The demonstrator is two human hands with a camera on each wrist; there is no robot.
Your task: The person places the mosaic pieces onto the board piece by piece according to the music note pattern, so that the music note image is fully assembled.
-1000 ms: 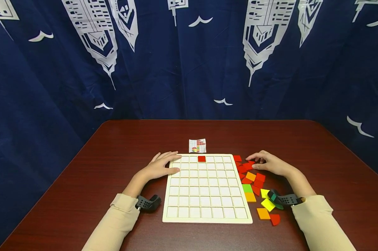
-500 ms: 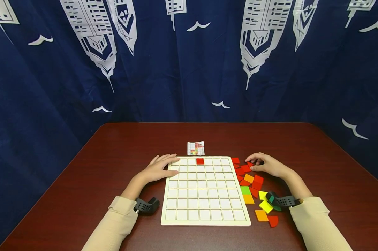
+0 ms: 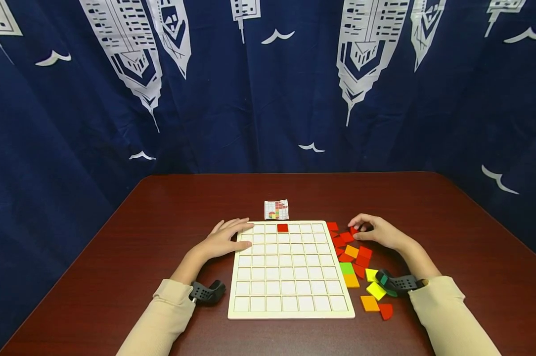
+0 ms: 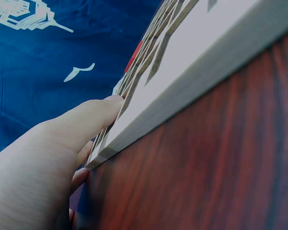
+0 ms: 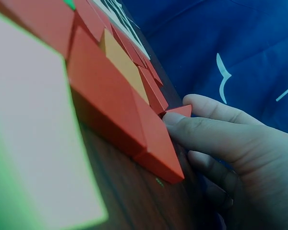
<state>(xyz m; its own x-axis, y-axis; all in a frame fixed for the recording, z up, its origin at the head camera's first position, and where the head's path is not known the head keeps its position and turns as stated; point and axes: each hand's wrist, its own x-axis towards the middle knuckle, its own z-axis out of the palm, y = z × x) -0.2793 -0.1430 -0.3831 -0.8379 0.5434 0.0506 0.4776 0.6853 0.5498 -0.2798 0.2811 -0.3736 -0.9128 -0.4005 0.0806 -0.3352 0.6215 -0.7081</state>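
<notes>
A white gridded board [image 3: 290, 272] lies flat on the table, with one red square tile [image 3: 283, 228] in its top row. My left hand [image 3: 222, 242] rests on the board's upper left edge, fingers and thumb extended; in the left wrist view the thumb [image 4: 93, 117] lies over the rim. Just right of the board's upper corner, my right hand [image 3: 379, 231] pinches a small red tile [image 5: 180, 110] between thumb and index finger. Most of that tile is hidden by the fingers, though a pointed corner shows. Several other red tiles [image 3: 339, 242] lie beside that hand.
Orange tiles [image 3: 369, 303], a green tile [image 3: 346, 268], yellow tiles [image 3: 376, 290] and a red rounded piece [image 3: 385, 311] lie along the board's right side. A small printed pattern card [image 3: 276, 209] lies beyond the board. A blue curtain [image 3: 232, 118] hangs behind the table.
The head view has shifted slightly. My right fingers have closed on the red tile and drawn it a little away from the neighbouring red tiles. My left hand stays on the board.
</notes>
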